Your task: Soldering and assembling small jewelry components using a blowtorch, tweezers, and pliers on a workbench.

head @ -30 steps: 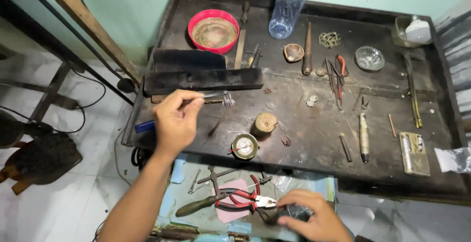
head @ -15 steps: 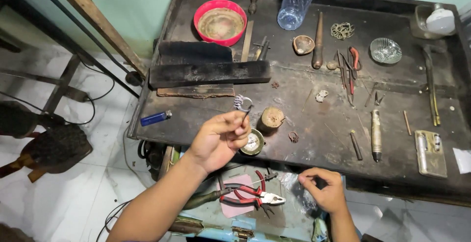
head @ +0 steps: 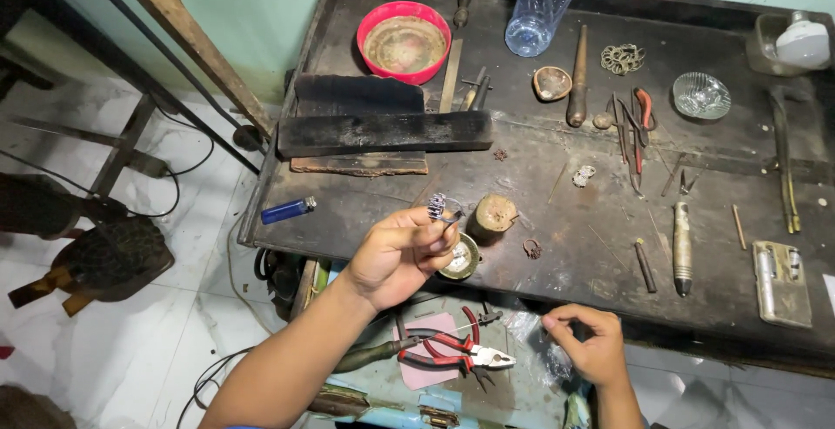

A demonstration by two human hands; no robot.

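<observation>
My left hand [head: 402, 253] is raised over the front edge of a dark, worn workbench [head: 557, 177] and pinches a small silvery ring-like metal piece [head: 439, 206] between thumb and fingers. Just beyond it lie a round brass dial [head: 461, 259] and a short wooden stump [head: 496, 214]. My right hand [head: 591, 342] is lower, in front of the bench, with fingers pinched on a crinkled clear plastic bag [head: 541, 349]. Red-handled pliers [head: 452, 352] lie between the two hands on a lower shelf.
On the bench are a red bowl [head: 405, 42], a clear plastic bottle [head: 541, 7], black blocks [head: 383, 129], a blue lighter [head: 287, 211], a small glass dish [head: 701, 95], files, scissors and a metal box [head: 781, 281]. A wooden post [head: 187, 46] leans at the left over white floor tiles.
My left hand has pulled back from the bench's left side toward me, carrying the small metal piece. My right hand has shifted right, still at the plastic bag. The view has moved closer.
</observation>
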